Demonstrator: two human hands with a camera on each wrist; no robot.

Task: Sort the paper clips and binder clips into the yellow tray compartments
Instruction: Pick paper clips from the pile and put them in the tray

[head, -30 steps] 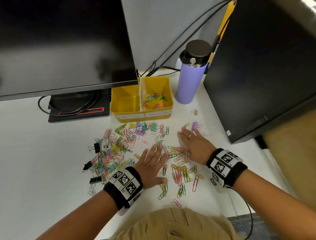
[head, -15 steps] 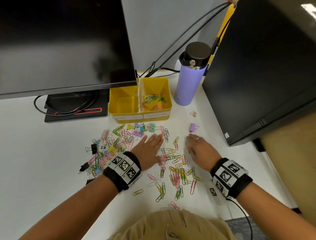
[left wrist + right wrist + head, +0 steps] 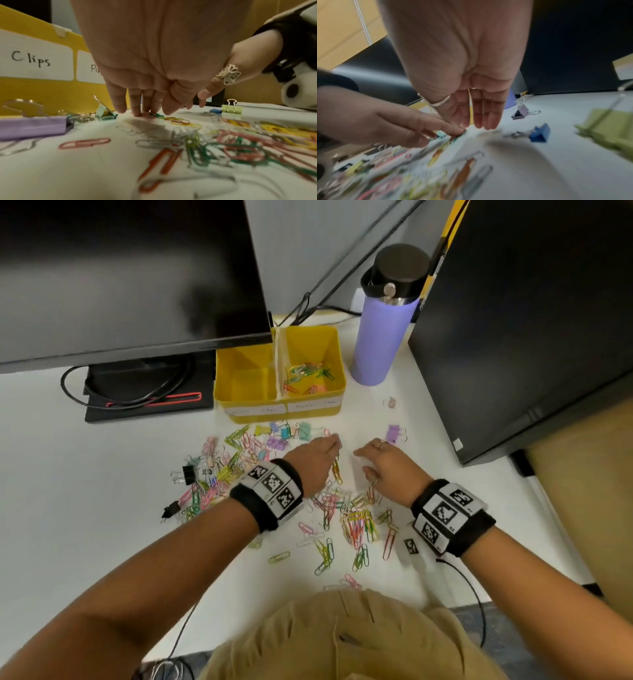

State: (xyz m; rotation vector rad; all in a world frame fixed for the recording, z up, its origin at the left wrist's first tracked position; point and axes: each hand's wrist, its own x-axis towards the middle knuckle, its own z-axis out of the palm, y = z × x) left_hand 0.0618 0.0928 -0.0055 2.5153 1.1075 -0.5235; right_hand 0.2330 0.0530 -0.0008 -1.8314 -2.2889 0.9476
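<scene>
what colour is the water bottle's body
Lilac purple, with a black lid: the bottle shows best in the head view.

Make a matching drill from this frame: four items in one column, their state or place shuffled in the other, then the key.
Things
1. left compartment of the yellow tray
2. right compartment
3. purple bottle
4. left hand

States
A. stands upright, right of the tray
B. holds coloured paper clips
C. fingertips down on the clips on the desk
D. shows only bare yellow floor

Pairs: 1-D, 2-B, 3-A, 4-C
</scene>
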